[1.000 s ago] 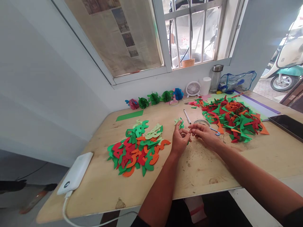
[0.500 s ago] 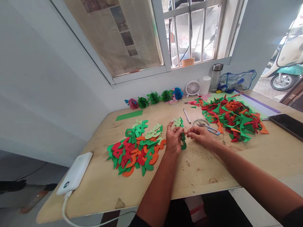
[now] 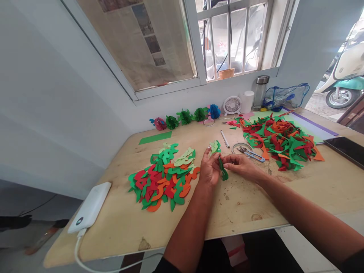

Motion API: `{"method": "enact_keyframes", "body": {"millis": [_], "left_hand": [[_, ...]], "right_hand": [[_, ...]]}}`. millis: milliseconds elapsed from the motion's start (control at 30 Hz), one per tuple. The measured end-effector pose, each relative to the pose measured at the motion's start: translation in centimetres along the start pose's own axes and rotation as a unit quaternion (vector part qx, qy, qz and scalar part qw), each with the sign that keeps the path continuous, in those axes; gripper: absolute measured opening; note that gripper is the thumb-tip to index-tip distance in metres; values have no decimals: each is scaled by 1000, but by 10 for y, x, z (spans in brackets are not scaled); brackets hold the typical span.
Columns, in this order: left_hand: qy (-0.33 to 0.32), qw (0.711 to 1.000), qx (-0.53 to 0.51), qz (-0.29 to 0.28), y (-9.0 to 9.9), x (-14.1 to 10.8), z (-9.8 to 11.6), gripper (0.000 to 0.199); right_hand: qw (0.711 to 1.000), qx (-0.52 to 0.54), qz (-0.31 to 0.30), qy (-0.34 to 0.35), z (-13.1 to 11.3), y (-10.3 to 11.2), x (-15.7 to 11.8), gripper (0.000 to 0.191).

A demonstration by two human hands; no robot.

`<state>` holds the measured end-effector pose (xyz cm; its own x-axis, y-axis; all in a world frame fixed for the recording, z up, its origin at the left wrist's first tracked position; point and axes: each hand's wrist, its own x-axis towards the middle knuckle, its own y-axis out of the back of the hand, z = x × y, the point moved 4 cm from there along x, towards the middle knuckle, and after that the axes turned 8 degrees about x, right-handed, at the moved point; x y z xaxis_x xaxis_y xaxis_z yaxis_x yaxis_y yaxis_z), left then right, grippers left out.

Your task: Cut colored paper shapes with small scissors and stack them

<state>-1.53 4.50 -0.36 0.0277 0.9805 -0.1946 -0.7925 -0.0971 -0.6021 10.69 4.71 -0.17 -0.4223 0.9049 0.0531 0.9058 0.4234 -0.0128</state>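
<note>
From the head camera, the person's left hand (image 3: 209,169) is rising palm-inward at the middle of the frame, and the right hand (image 3: 241,165) is reaching across from the lower right. Their fingers are coming together and clamping on a small curved green paper cut-out (image 3: 223,173). Its dark green strip is hanging below the fingertips, while pale green and green pieces (image 3: 214,148) are standing just above the left hand.

Just right of the hands, a pair of blue-handled metal thread snips (image 3: 250,154) is lying beside a clear round tape roll (image 3: 241,148). A white pen (image 3: 225,139) is lying above them. Left of centre, a heap of curved green, red, orange and pale green paper shapes (image 3: 162,180) is spreading across the pale wooden table (image 3: 227,214). At the right, a heap of angular red, green and orange paper scraps (image 3: 280,143) is lying on a pale green sheet.

Along the wall at the back, a row of folded paper flowers (image 3: 184,117) is standing beside a small white fan (image 3: 232,105). A white power bank (image 3: 89,207) is lying at the lower left, and a black phone (image 3: 345,148) is resting at the right edge.
</note>
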Motion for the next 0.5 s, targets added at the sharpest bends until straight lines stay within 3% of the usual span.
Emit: {"method": "enact_keyframes", "body": {"millis": [167,333,500], "left_hand": [[8,1000,-20,5,0,0,-1,55],[-16,999,28,1,-1,-1,-1,60],[-63,994,88,5,-6,-3,-2,78]], "right_hand": [[1000,17,0,6,1,0,0,28],[1000,-17,16,10,3,2,1,23],[989,-105,92,36,4,8,0,25]]}}
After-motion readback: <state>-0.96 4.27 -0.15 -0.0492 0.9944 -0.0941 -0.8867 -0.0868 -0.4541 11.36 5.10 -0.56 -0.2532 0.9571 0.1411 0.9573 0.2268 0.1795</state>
